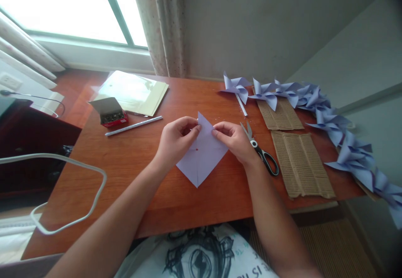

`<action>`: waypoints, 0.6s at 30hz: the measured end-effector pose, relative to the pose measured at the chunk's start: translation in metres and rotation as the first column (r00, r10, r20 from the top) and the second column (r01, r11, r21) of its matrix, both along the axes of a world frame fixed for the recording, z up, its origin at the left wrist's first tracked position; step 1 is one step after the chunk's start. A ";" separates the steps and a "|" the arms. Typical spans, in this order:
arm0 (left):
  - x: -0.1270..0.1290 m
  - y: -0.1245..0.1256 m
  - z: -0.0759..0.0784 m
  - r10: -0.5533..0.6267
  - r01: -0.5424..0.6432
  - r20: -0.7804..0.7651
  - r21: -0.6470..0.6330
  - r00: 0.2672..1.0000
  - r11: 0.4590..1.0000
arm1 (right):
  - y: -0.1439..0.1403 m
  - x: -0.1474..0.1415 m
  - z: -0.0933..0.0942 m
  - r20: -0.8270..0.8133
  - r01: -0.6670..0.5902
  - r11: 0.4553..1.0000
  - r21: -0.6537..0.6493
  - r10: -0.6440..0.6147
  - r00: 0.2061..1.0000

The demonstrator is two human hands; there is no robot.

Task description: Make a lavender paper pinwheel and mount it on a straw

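A square sheet of pale purple paper (204, 160), turned corner-up like a diamond, is between my hands over the wooden table. It has crease lines and a small red dot near its middle. My left hand (177, 137) pinches its upper left edge between thumb and forefinger. On the upper right edge, my right hand (232, 137) pinches the paper the same way. Black-handled scissors (262, 154) lie partly opened just right of my right hand. A rolled white paper stick (134, 126) rests to the left of my left hand.
An opened red box (114, 119) of small metal pieces stands at left, near a stack of yellowish sheets (133, 91). Finished paper pinwheels (333, 125) line the right edge, near cardboard pieces (303, 165). One pinwheel (235, 87) has a stick. A white cable (102, 181) loops at left.
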State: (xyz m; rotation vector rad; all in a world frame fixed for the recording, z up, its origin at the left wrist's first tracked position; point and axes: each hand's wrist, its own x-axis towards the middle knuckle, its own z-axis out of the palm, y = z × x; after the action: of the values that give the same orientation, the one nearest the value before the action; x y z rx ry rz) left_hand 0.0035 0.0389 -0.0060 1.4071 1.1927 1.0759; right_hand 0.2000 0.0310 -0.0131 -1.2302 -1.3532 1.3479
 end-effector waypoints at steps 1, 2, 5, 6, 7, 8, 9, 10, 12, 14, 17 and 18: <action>0.000 -0.001 -0.001 0.001 -0.001 0.006 -0.009 1.000 1.000 | 0.000 -0.001 0.000 0.021 -0.018 1.000 0.002 0.018 1.000; -0.001 -0.003 -0.001 -0.003 0.003 0.005 -0.014 1.000 1.000 | -0.001 -0.002 0.001 0.049 -0.026 1.000 0.013 0.026 0.998; -0.001 -0.006 -0.002 -0.047 0.047 -0.047 0.003 0.998 0.999 | -0.001 -0.003 0.002 0.118 0.021 0.994 0.103 -0.033 0.992; 0.000 -0.007 -0.002 -0.069 0.070 -0.085 0.019 0.994 0.997 | -0.002 -0.004 0.002 0.119 0.049 0.989 0.141 -0.066 0.991; 0.000 -0.009 -0.002 -0.088 0.093 -0.130 0.037 0.988 0.995 | -0.002 -0.004 0.002 0.111 0.072 0.982 0.174 -0.092 0.990; 0.001 -0.010 -0.002 -0.102 0.114 -0.177 0.058 0.979 0.992 | -0.002 -0.005 0.003 0.101 0.085 0.977 0.197 -0.106 0.989; 0.002 -0.011 -0.002 -0.114 0.133 -0.220 0.077 0.969 0.988 | -0.003 -0.005 0.003 0.096 0.091 0.973 0.211 -0.113 0.989; 0.003 -0.012 -0.001 -0.121 0.149 -0.255 0.094 0.959 0.984 | -0.003 -0.005 0.003 0.096 0.093 0.970 0.223 -0.117 0.988; 0.006 -0.014 0.000 -0.125 0.167 -0.300 0.117 0.946 0.979 | -0.003 -0.006 0.002 0.104 0.093 0.964 0.251 -0.123 0.987; 0.008 -0.016 0.001 -0.131 0.172 -0.304 0.113 0.944 0.979 | -0.003 -0.006 0.002 0.114 0.088 0.951 0.297 -0.127 0.985; 0.009 -0.016 0.001 -0.155 0.169 -0.208 0.051 0.966 0.984 | -0.003 -0.006 0.004 0.156 0.057 0.913 0.403 -0.130 0.979; 0.008 -0.015 0.001 -0.166 0.172 -0.158 0.024 0.973 0.985 | -0.003 -0.006 0.005 0.180 0.038 0.896 0.443 -0.131 0.975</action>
State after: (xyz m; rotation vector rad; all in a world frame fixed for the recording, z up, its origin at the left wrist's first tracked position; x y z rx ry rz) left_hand 0.0118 0.0235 -0.0054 1.6159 1.1435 0.8867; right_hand 0.1940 0.0282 -0.0082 -1.1201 -1.6199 0.8046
